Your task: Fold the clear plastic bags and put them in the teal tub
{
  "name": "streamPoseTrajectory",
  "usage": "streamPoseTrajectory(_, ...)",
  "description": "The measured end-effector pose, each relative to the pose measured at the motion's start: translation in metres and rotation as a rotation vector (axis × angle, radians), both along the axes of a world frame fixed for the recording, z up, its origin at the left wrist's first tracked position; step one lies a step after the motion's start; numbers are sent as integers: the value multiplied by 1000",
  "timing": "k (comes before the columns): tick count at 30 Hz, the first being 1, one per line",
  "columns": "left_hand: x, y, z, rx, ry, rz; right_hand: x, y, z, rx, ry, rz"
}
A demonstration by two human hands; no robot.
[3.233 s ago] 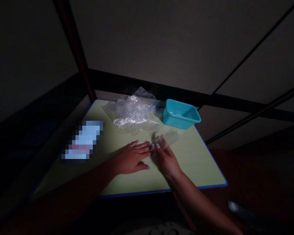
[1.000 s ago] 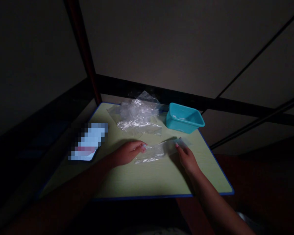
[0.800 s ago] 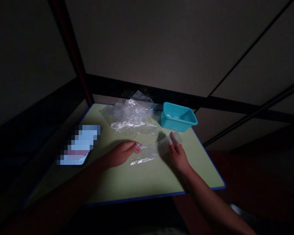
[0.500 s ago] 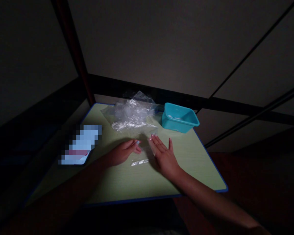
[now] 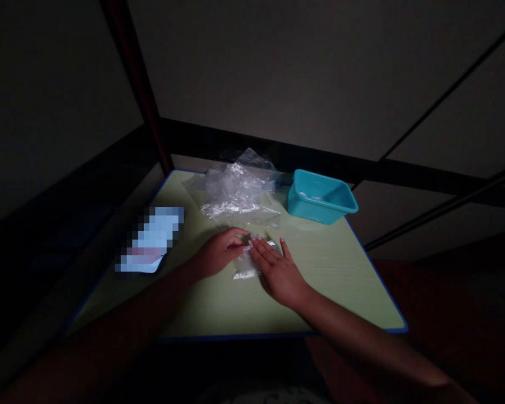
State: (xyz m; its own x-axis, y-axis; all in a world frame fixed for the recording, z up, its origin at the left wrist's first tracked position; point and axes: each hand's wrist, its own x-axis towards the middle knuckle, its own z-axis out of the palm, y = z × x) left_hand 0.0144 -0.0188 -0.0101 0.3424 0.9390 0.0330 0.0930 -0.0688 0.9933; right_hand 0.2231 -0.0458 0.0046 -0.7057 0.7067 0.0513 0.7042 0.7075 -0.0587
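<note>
A small clear plastic bag (image 5: pixel 246 268) lies flat on the pale green table (image 5: pixel 219 311). My right hand (image 5: pixel 278 272) rests palm down over its right part, fingers stretched out and the thumb raised apart. From the left, my left hand (image 5: pixel 221 252) reaches the bag's upper edge, its fingers curved and a gap showing between thumb and forefinger. The fingertips of both hands nearly meet over the bag. A small pale spot shows at my left thumb tip; I cannot make out what it is.
Behind the hands lies a crumpled pile of clear plastic bags (image 5: pixel 235 191). A turquoise plastic basket (image 5: pixel 320 210) stands at the back right with something whitish inside. On the left is a phone (image 5: pixel 154 241), its screen blurred out. Dark panels rise behind the blue-edged table.
My left hand has moved in to the right, up to my right hand, and its fingers have spread from a closer pinch. My right hand lies further over the bag. The view has shifted slightly.
</note>
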Motion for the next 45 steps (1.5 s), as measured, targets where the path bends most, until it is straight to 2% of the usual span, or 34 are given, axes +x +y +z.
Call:
streamPoseTrajectory(8,-2,0,2,11,88,-6,-1,1,1,-34,29,-14)
streamPoseTrajectory(16,-1,0,4,38,155,28,21,-3,6,-90,78,-172)
streamPoseTrajectory(25,-3,0,5,82,262,63,22,-5,3,-77,38,-68)
streamPoseTrajectory(35,-5,0,4,176,410,88,23,-6,1,-74,-6,-26)
streamPoseTrajectory(40,-4,1,1,241,438,146,22,-5,2,-104,-27,-23)
streamPoseTrajectory(45,-1,4,5,283,436,218,21,-5,2,-100,3,-27)
